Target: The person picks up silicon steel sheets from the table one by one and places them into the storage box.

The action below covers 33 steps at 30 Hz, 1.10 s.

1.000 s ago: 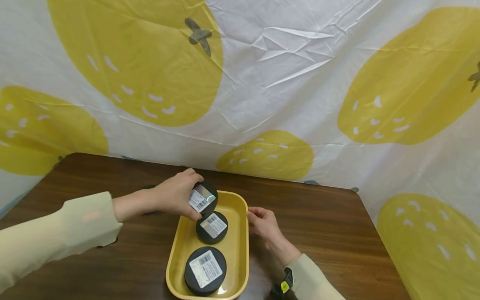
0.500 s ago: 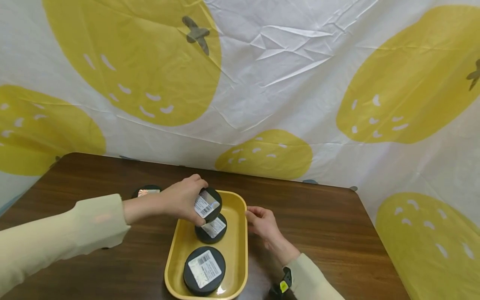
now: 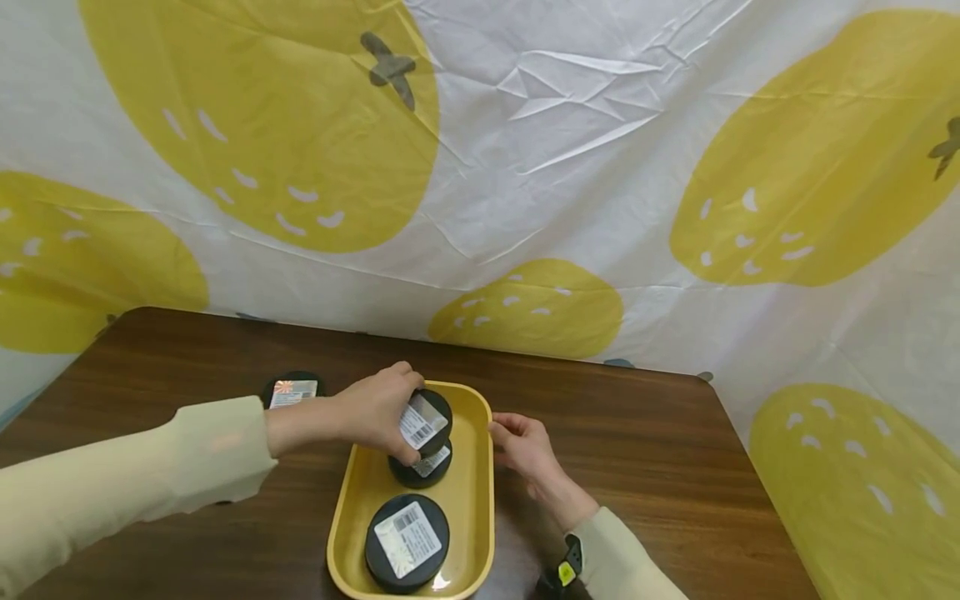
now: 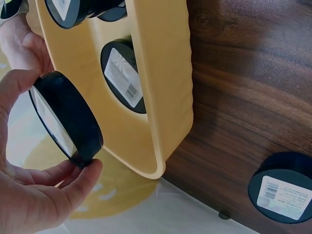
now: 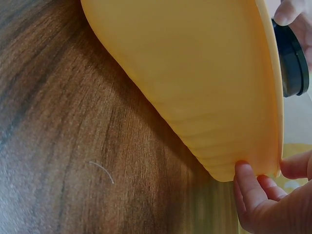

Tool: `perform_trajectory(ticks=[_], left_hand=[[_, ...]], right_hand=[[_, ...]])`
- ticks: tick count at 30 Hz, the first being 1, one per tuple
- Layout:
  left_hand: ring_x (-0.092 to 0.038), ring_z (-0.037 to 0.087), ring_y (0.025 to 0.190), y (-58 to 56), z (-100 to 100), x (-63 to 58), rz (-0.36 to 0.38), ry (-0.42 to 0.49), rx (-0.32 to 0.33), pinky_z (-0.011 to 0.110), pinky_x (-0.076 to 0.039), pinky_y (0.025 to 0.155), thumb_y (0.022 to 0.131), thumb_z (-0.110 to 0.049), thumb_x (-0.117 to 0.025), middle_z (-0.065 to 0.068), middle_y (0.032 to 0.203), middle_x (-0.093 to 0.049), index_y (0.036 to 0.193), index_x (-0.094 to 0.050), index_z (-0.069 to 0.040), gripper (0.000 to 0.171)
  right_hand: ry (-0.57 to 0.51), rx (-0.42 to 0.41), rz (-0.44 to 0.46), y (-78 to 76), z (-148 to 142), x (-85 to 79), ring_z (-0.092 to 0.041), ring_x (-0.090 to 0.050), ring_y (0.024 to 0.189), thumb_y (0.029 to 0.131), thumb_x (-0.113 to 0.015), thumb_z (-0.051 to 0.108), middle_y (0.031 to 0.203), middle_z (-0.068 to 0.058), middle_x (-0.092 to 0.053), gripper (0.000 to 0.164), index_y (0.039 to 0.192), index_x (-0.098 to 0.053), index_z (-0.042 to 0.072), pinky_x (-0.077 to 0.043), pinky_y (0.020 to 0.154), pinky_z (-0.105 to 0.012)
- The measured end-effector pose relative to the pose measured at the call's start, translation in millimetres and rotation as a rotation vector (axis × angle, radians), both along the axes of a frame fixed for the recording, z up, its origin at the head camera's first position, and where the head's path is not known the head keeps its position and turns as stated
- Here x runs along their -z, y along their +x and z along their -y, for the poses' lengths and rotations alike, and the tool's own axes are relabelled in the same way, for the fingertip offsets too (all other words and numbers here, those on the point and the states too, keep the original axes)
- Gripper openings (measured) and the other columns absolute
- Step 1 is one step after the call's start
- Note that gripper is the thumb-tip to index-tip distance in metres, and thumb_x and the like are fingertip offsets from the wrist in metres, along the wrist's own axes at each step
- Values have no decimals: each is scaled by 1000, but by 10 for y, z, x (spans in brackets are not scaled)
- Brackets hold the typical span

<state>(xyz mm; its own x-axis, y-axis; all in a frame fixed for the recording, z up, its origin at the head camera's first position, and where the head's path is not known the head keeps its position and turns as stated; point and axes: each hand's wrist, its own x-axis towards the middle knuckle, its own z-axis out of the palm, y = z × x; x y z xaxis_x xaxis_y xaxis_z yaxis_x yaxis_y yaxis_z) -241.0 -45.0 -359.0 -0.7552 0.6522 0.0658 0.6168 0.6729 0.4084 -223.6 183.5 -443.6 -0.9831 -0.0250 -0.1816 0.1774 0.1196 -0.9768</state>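
Observation:
My left hand (image 3: 378,410) holds a flat round black container (image 3: 426,421) by its edges, thumb on one side and fingers on the other. A white barcode label shows on its face. It is tilted above the far part of a yellow tray (image 3: 480,500), apart from the tray in the left wrist view (image 4: 68,117). Below it another labelled black container (image 4: 122,75) lies on the tray floor, partly covered in the head view. A further black container (image 3: 407,543) sits at the near end. My right hand (image 3: 528,450) pinches the tray's right rim, thumb inside and fingers outside.
One more labelled black container (image 3: 294,389) lies on the brown wooden table (image 3: 637,467), left of the tray and partly behind the left forearm. A white cloth (image 3: 480,208) with yellow fruit shapes hangs behind the table.
My left hand has carried the black container right and a little nearer, further over the tray. The container on the left of the table has come into view. My right hand stays at the rim.

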Motion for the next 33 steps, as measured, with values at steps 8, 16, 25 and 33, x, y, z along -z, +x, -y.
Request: perform_trajectory(ticks=[8, 16, 25, 33], left_hand=[[-48, 15, 72, 2, -59, 77, 19, -25, -16, 25, -44, 62, 52, -27, -87, 7, 87, -47, 104, -56, 8, 70], [-48, 15, 71, 0, -123, 155, 3, -38, -5, 27, -45, 64, 49, -25, -90, 6, 85, -46, 100, -57, 6, 68], [-48, 16, 73, -24, -180, 247, 3, -70, 7, 29, -46, 69, 48, -25, -89, 6, 85, -48, 99, -57, 6, 67], [-48, 18, 76, -40, -200, 292, 30, -79, -18, 32, -46, 70, 48, -24, -90, 7, 87, -48, 98, -57, 5, 67]], right_hand=[[-3, -1, 6, -7, -2, 11, -20, -59, 91, 95, -53, 8, 107, -22, -60, 31, 115, -55, -15, -53, 74, -37], [-2, 2, 3, 11, -5, -1, -19, -59, 90, 94, -52, 8, 105, -20, -60, 31, 115, -55, -15, -53, 74, -37], [17, 13, 2, 9, -1, -5, -22, -60, 92, 94, -53, 7, 106, -21, -61, 30, 114, -56, -15, -53, 75, -38], [8, 7, -7, 16, -2, -16, -22, -60, 92, 94, -53, 7, 106, -22, -61, 31, 115, -55, -15, -53, 75, -39]])
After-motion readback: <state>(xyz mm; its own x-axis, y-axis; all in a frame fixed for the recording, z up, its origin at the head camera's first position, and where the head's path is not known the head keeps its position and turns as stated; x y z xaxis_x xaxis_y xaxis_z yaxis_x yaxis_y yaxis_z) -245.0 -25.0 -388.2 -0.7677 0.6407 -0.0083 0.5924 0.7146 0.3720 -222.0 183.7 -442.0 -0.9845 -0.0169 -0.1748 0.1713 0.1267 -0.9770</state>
